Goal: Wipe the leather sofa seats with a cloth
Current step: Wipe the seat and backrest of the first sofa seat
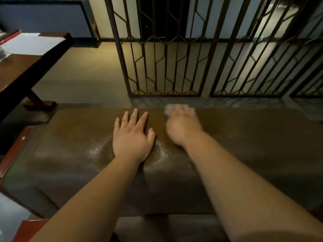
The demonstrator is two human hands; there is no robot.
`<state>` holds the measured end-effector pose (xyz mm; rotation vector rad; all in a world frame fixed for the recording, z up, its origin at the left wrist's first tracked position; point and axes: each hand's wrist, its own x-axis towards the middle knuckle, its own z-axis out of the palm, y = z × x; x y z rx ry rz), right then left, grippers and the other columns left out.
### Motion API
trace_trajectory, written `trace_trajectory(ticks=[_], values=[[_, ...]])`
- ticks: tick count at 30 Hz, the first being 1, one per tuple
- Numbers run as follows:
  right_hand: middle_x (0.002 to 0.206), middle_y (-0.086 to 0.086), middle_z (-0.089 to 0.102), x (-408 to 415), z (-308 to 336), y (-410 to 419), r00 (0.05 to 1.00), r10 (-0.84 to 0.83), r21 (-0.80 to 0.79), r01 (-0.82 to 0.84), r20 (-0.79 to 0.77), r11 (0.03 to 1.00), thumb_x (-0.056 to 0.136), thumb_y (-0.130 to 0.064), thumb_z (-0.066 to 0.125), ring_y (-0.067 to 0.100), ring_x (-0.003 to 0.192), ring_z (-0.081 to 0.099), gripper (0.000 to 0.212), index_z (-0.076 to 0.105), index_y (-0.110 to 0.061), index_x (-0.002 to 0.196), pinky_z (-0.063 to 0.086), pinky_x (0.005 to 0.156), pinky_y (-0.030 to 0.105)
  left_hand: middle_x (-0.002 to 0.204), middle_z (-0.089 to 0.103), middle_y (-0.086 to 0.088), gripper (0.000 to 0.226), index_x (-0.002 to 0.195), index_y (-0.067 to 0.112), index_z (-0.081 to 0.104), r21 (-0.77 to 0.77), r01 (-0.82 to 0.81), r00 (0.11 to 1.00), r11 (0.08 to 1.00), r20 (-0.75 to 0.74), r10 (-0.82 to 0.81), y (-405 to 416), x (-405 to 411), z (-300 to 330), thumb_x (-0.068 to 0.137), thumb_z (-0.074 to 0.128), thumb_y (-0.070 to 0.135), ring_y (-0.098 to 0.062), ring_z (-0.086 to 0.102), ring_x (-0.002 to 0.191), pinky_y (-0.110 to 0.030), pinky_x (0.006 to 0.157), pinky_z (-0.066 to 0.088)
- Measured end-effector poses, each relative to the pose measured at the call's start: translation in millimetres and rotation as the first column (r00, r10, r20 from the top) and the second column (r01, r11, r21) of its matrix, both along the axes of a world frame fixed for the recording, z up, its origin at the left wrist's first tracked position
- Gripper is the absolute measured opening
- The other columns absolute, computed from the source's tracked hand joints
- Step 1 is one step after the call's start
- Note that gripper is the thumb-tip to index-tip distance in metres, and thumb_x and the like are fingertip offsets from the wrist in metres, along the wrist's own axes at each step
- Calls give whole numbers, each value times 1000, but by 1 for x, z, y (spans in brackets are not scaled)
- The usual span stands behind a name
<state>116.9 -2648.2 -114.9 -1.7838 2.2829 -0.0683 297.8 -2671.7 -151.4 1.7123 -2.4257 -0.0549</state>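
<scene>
A dark brown leather sofa cushion [70, 163] fills the lower half of the head view. My left hand [132, 137] rests flat on it with fingers spread and straight, pressing the leather into a dent. My right hand [181, 126] is blurred by motion near the cushion's far edge. Its fingers are curled over a small pale cloth [168, 109], of which only a whitish bit shows past the fingertips.
A metal grille gate [166, 58] stands just beyond the sofa. A wooden table [26, 67] with white paper [33, 42] is at the left, over beige floor [83, 70]. Red-brown wooden sofa trim [15, 149] runs along the cushion's left side.
</scene>
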Motion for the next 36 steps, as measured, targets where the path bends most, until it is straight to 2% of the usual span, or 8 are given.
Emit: trace_trajectory(ticks=[5,13,19,22,26,30,33,36], values=[[173,3,13,-12,1,9,973,227,-18,-226,52,974,112,-44,22,26,160,7,57,18,-25,165,5,130,44,172,28,2,73,162,38,35,-11,-5,1000,1000,-12,5,1,-2,1,95,22,62,-25,20,160,-50,130,12],[171,10,17,-225,-10,92,924,-383,14,383,-9,924,106,-48,18,33,157,15,61,20,-26,163,18,127,52,171,31,1,70,162,35,37,-46,-25,999,999,29,26,-1,-3,-4,97,26,59,-26,23,159,-50,130,14],[174,6,8,-69,-7,54,998,24,-59,-20,52,998,111,-39,23,30,160,3,57,12,-26,166,4,130,49,170,32,0,71,162,35,37,-38,-31,999,999,40,32,0,-4,-3,97,23,59,-28,27,157,-50,129,16],[174,4,5,-80,-4,68,992,119,-38,-117,51,992,112,-41,21,25,160,0,58,12,-22,166,-1,130,43,171,31,1,73,163,36,35,-15,-40,997,999,59,41,3,-7,1,96,19,61,-27,26,158,-50,129,15],[174,1,7,-188,3,132,996,-72,-25,73,47,997,111,-45,24,28,160,6,59,14,-24,165,10,128,46,170,32,0,72,162,35,35,111,-122,981,986,162,103,8,-13,21,97,23,64,-28,26,157,-55,128,18],[174,3,5,-276,0,169,938,-344,22,344,25,939,109,-50,23,31,159,5,63,9,-25,165,13,128,52,149,49,-13,65,150,28,47,260,-143,987,955,102,120,28,-106,67,100,35,67,-36,50,134,-55,114,41],[174,8,2,-256,7,141,934,-347,62,343,85,937,109,-46,20,35,159,2,61,5,-28,165,5,129,52,173,21,-1,62,163,37,29,232,200,977,952,24,-211,80,-215,53,105,35,59,-27,14,160,-53,130,12],[174,4,4,-214,1,126,997,-21,-9,21,72,1000,110,-42,21,29,160,2,59,8,-28,166,4,129,51,176,8,4,63,166,38,17,126,196,979,973,28,-201,98,-251,16,106,21,58,-21,0,163,-52,131,3]])
